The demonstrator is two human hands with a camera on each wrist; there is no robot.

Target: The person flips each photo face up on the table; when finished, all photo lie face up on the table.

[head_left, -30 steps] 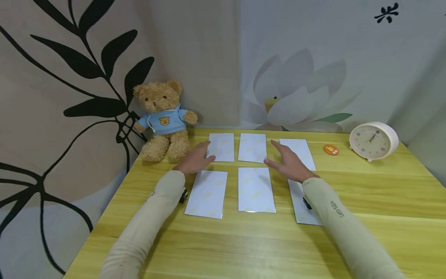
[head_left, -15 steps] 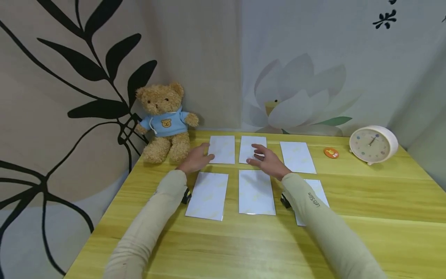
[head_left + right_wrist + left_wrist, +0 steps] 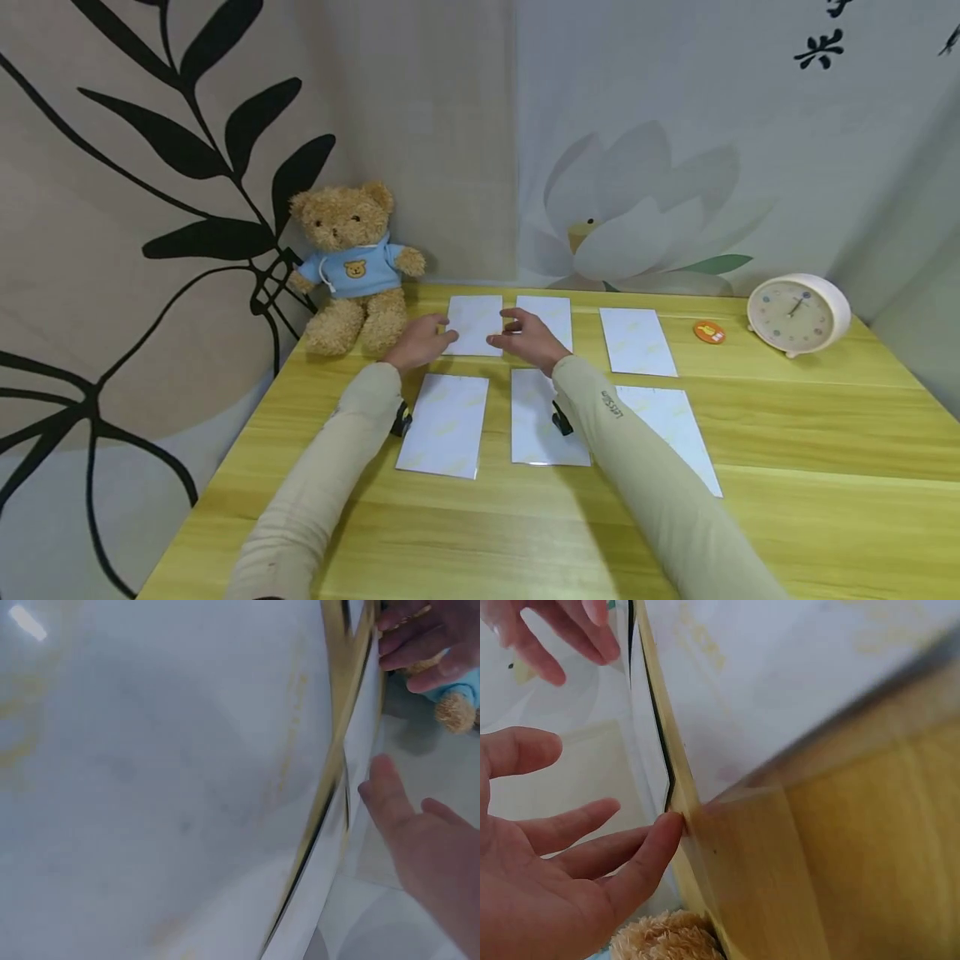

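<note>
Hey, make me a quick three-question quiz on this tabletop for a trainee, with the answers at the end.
1. How many white cards lie on the table?
2. True or false: the orange disc lies between the back-right card and the clock.
3. In the head view, which card shows between the fingertips of the left hand and right hand?
A) front-middle card
B) back-left card
C) front-right card

Key: 1. Six. 2. True. 3. B.

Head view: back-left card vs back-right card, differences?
The back-left card lies between the left hand and right hand; the back-right card has no hand beside it. Fingertips overlap the back-left card's edges, while the back-right card shows whole. Both show white faces with faint yellow marks.
</note>
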